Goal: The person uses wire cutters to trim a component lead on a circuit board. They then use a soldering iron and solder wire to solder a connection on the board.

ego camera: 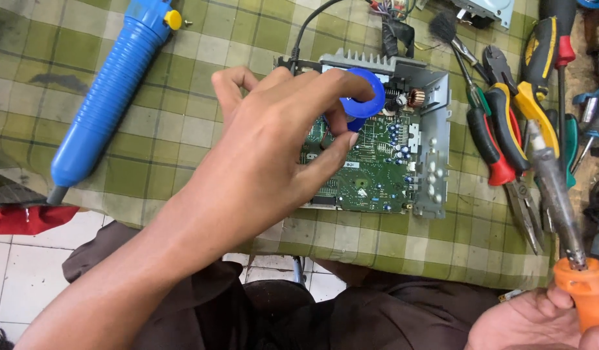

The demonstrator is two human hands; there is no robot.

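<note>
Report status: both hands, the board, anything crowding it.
Left hand fingers pinch a small blue round container over the green circuit board. Right hand grips orange-handled soldering iron. Pliers lie just right of the board's metal frame.

We see both hands bare: no gloves, rings or watch. The left hand (273, 149) and its forearm are uncovered right down to the frame edge, so no sleeve shows. Nails cut short. Of the right hand (539, 321) only fingers and part of the palm are in view. Below, dark brown trousers (351, 311), loose fabric w/ soft folds.
</note>
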